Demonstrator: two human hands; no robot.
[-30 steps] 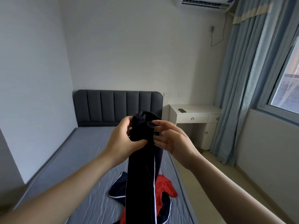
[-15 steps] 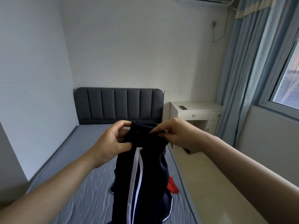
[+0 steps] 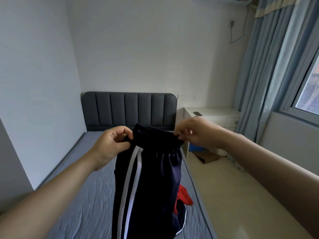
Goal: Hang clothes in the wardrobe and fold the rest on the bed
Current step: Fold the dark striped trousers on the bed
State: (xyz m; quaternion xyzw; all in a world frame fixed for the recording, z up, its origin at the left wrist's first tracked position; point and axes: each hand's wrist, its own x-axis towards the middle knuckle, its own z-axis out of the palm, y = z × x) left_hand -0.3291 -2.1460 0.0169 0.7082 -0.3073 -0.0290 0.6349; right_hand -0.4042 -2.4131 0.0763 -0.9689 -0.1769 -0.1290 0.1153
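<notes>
Dark navy track pants (image 3: 151, 183) with two white side stripes hang upright in front of me over the bed (image 3: 82, 192). My left hand (image 3: 110, 147) pinches the left end of the elastic waistband. My right hand (image 3: 196, 133) pinches the right end, so the waistband is stretched between them. A red and navy garment (image 3: 184, 198) lies on the bed behind the pants, mostly hidden by them. No wardrobe is in view.
The grey padded headboard (image 3: 129, 110) stands against the far wall. A white desk (image 3: 212, 116) with a phone (image 3: 198, 113) on it sits right of the bed, beside blue curtains (image 3: 269, 69). A flat cardboard piece (image 3: 208, 157) lies on the beige floor.
My hands have moved apart and spread the bunched waistband. The pants have turned so their white side stripes face me.
</notes>
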